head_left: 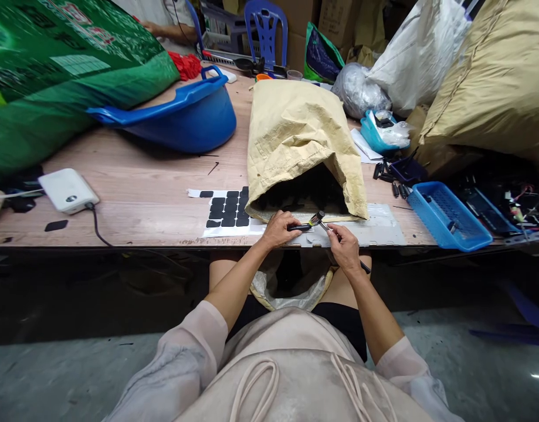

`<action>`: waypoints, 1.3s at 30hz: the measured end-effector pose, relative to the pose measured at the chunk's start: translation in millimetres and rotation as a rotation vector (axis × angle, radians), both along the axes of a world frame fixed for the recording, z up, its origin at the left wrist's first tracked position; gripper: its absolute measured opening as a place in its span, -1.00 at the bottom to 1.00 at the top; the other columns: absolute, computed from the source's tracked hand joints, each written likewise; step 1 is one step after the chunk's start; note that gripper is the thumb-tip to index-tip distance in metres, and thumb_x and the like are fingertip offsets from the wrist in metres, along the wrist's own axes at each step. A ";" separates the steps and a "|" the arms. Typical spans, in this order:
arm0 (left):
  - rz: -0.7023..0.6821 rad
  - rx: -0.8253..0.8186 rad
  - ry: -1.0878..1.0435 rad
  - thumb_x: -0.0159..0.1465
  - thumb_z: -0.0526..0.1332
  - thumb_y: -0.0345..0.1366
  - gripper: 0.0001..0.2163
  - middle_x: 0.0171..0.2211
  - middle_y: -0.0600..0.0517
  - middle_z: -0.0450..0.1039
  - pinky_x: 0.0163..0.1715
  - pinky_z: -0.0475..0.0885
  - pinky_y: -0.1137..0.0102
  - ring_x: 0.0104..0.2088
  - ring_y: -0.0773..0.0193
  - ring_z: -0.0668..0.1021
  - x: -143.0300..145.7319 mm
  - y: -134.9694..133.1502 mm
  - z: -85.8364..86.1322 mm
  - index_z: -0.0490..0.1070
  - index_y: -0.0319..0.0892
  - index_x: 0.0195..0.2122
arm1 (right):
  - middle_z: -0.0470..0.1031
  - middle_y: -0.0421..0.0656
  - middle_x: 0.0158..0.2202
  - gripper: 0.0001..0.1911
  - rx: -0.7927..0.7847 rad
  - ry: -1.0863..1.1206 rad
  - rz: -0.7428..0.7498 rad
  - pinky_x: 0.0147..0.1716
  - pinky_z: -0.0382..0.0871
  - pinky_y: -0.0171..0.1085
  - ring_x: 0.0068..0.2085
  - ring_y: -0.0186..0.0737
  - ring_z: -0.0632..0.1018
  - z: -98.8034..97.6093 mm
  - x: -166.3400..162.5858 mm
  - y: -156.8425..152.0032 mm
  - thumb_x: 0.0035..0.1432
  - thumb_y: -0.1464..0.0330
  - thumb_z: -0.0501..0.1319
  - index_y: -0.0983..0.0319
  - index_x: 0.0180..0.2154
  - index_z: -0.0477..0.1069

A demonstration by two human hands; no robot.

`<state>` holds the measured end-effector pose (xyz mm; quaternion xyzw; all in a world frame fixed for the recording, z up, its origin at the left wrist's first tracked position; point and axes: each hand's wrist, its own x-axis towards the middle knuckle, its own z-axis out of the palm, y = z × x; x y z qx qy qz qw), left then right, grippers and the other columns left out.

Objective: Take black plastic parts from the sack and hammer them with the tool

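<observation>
My right hand (345,249) is closed round a small hammer (317,218), its metal head over the table's front edge and its black grip sticking out behind my palm. In the fingers of my left hand (278,229) is a slim black part (301,227), lying almost level at the edge. The hammer head is at the far end of this part; whether the two touch I cannot tell. Just behind both hands a tan woven sack (295,126) lies with its mouth towards me, dark inside. Below, between my knees, hangs another open sack (315,296) with a pale lining.
Left of the sack lies a sheet of black stickers (225,211). A blue basin (185,120), a white box with a cable (69,190) and a green sack (75,88) stand further left. To the right is a blue basket (447,214). A person's arm (175,32) shows behind.
</observation>
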<state>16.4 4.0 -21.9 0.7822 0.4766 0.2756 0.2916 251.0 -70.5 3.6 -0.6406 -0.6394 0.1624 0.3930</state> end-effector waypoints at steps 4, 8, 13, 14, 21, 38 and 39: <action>0.001 0.002 0.001 0.17 0.43 -0.24 -0.82 -0.29 0.00 0.52 -0.06 0.37 0.21 -0.13 0.09 0.48 0.2 -0.1 -0.1 0.68 -0.08 -0.19 | 0.67 -0.07 -0.13 -0.69 0.007 0.009 -0.004 -0.12 0.48 -0.17 -0.16 -0.12 0.61 0.4 -0.7 -0.3 0.34 0.25 0.15 0.15 -0.07 0.64; -0.010 0.017 0.006 0.18 0.43 -0.23 -0.81 -0.29 0.00 0.52 -0.05 0.36 0.22 -0.14 0.10 0.47 -0.3 0.4 -1.4 0.69 -0.07 -0.18 | 0.67 -0.08 -0.13 -0.69 0.027 -0.019 0.037 -0.12 0.48 -0.17 -0.17 -0.12 0.61 4.9 -7.4 -0.7 0.36 0.26 0.14 0.14 -0.04 0.63; -0.007 0.017 0.006 0.20 0.42 -0.22 -0.82 -0.30 0.01 0.51 -0.05 0.35 0.23 -0.13 0.10 0.48 0.1 -0.2 -0.9 0.69 -0.05 -0.16 | 0.66 -0.09 -0.12 -0.69 0.047 -0.067 0.084 -0.07 0.49 -0.16 -0.11 -0.11 0.63 7.5 -15.4 -2.0 0.38 0.30 0.13 0.12 -0.02 0.63; -0.005 0.015 0.005 0.20 0.42 -0.23 -0.82 -0.29 0.01 0.52 -0.04 0.36 0.23 -0.13 0.11 0.48 0.3 -0.4 -0.2 0.69 -0.05 -0.16 | 0.66 -0.10 -0.13 -0.69 0.046 -0.081 0.086 -0.07 0.49 -0.17 -0.11 -0.10 0.63 8.0 -16.1 -2.4 0.38 0.31 0.13 0.11 -0.02 0.63; 0.016 -0.025 0.014 0.15 0.45 -0.30 -0.82 -0.27 0.03 0.54 -0.05 0.36 0.24 -0.14 0.11 0.48 2.6 0.0 4.2 0.65 -0.06 -0.19 | 0.64 -0.12 -0.15 -0.70 0.118 -0.143 0.101 -0.08 0.47 -0.22 -0.11 -0.14 0.63 24.1 -24.4 -2.1 0.43 0.32 0.14 0.08 0.02 0.63; 0.057 -0.062 -0.040 0.10 0.43 -0.30 -0.84 -0.31 0.05 0.54 -0.09 0.37 0.26 -0.16 0.13 0.48 6.2 0.5 3.7 0.66 -0.06 -0.26 | 0.64 -0.12 -0.14 -0.69 0.072 -0.191 0.070 -0.09 0.48 -0.21 -0.11 -0.13 0.62 28.2 -20.3 -1.5 0.44 0.28 0.13 0.04 0.00 0.66; 0.056 -0.057 -0.044 0.11 0.43 -0.30 -0.84 -0.31 0.05 0.54 -0.09 0.38 0.26 -0.17 0.13 0.48 6.0 0.6 2.6 0.66 -0.05 -0.25 | 0.64 -0.12 -0.13 -0.68 0.075 -0.183 0.066 -0.08 0.48 -0.21 -0.10 -0.13 0.61 28.2 -18.9 -2.0 0.44 0.27 0.13 0.04 0.00 0.65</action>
